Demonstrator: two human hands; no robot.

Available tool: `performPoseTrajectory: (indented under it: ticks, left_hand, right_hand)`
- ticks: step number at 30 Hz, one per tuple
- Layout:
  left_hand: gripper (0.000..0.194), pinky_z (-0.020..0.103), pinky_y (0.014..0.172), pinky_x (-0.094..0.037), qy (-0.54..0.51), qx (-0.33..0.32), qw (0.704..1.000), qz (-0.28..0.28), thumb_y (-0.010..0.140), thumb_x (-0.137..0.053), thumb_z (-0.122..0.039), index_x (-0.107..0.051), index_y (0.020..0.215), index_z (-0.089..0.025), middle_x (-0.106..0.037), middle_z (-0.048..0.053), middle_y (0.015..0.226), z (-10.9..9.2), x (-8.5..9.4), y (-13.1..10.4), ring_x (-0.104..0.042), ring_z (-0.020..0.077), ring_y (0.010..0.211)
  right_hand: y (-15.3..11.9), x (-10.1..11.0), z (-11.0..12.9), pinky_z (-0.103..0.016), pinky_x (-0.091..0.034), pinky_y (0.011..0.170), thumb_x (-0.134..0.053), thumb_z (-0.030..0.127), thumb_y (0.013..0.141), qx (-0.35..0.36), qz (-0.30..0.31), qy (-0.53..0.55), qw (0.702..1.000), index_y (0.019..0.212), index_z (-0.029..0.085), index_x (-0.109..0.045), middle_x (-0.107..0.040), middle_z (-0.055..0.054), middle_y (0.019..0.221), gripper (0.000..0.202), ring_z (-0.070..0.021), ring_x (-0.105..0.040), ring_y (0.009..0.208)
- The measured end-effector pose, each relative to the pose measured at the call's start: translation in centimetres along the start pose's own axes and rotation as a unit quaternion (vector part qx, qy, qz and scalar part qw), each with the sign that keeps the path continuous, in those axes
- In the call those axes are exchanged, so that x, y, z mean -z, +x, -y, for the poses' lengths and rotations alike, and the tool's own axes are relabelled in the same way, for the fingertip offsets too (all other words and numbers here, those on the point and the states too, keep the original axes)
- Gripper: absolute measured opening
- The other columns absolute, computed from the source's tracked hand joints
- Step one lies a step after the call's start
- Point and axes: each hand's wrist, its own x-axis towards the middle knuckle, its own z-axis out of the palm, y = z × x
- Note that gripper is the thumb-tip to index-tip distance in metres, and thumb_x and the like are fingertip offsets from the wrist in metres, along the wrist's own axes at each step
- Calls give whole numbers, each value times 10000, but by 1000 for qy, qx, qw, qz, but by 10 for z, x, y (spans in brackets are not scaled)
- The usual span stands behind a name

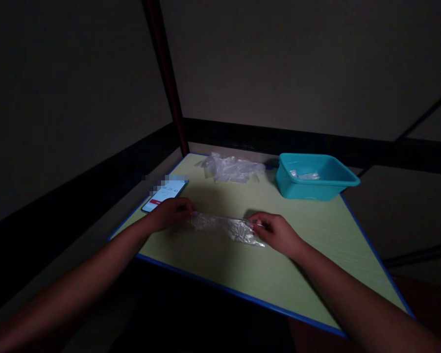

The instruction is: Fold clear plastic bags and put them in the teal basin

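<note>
A clear plastic bag (224, 227) is stretched flat between my two hands, just over the table. My left hand (174, 213) pinches its left end, fingers closed. At the other end my right hand (275, 231) grips the bag's upper right corner between thumb and fingers. The film is crinkled and shiny, most of all toward the right. Whether anything lies inside the bag, I cannot tell.
A phone (169, 190) with a lit screen lies beside my left hand. Several clear plastic bags (231, 168) are heaped at the back of the pale table (301, 269). On the right stands a turquoise bin (308, 190) with some clear plastic inside. Walls close in behind and left.
</note>
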Motion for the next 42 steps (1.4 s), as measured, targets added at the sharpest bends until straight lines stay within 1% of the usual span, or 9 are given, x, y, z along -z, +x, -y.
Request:
performPoseTrajectory:
  ticks: [6, 12, 19, 22, 25, 27, 29, 33, 42]
  left_hand:
    - [255, 262, 670, -441, 69, 24, 997, 0, 747, -577, -452, -615, 741, -200, -659, 2, 746, -9, 3, 3, -613, 177, 732]
    - [227, 260, 640, -398, 127, 39, 991, -23, 740, -563, -416, -619, 725, -197, -644, 6, 724, -18, 1, 4, -600, 188, 726]
    - [190, 279, 651, -411, 168, 54, 984, -30, 768, -551, -376, -607, 746, -196, -642, 16, 741, -16, -2, 4, -605, 198, 736]
    - [213, 322, 736, -451, 211, 38, 975, -65, 797, -552, -380, -621, 842, -183, -665, 64, 865, -21, -6, 0, -619, 235, 845]
    - [352, 426, 964, -394, 291, -51, 947, -127, 848, -536, -417, -611, 1079, -162, -617, 144, 1174, -34, -20, -9, -540, 306, 1131]
    - [427, 482, 1079, -276, 333, -124, 929, -103, 889, -500, -421, -552, 1229, -168, -520, 147, 1354, -46, -37, -17, -438, 310, 1275]
    - [509, 515, 1132, -151, 362, -188, 913, -28, 921, -464, -448, -446, 1361, -194, -406, 125, 1471, -55, -56, -23, -330, 287, 1369]
    - [687, 523, 1132, -128, 377, -205, 901, 61, 930, -402, -540, -252, 1475, -148, -252, 160, 1543, -58, -80, -25, -201, 276, 1431]
    - [677, 539, 1120, -136, 358, -193, 908, 101, 959, -334, -523, -99, 1516, -218, -163, 149, 1568, -48, -74, -27, -164, 281, 1441]
  right_hand:
    - [0, 1, -5, -242, -359, 517, -491, 308, 860, -11, -24, -42, 999, 715, 184, -595, -604, -12, 628, 218, -142, -521, 561]
    - [1, 0, -5, -245, -373, 538, -486, 253, 852, -2, -26, -57, 998, 806, 179, -628, -646, -20, 676, 166, -145, -550, 573]
    - [0, 0, -6, -249, -380, 546, -481, 197, 836, 14, -30, -76, 997, 881, 174, -645, -657, -23, 694, 171, -145, -550, 565]
    - [0, 0, -5, -257, -399, 574, -477, 163, 826, 17, -36, -94, 995, 938, 176, -654, -684, -39, 751, 210, -157, -581, 598]
    - [0, 0, -3, -262, -410, 591, -477, 159, 830, 14, -35, -120, 992, 979, 177, -654, -691, -45, 763, 232, -167, -600, 620]
    - [0, 0, -2, -268, -419, 611, -481, 162, 830, 11, -32, -145, 989, 1004, 176, -652, -694, -50, 767, 245, -179, -613, 649]
    - [-1, 0, -1, -277, -430, 643, -482, 164, 830, 7, -29, -171, 985, 1028, 173, -650, -700, -59, 785, 260, -193, -626, 689]
    - [-2, 0, 2, -287, -436, 671, -468, 181, 848, -4, -29, -232, 972, 1051, 181, -651, -711, -67, 814, 274, -207, -643, 722]
    - [-4, 2, 11, -287, -444, 679, -450, 191, 860, -39, -10, -321, 946, 1149, 238, -636, -739, -52, 906, 347, -213, -678, 759]
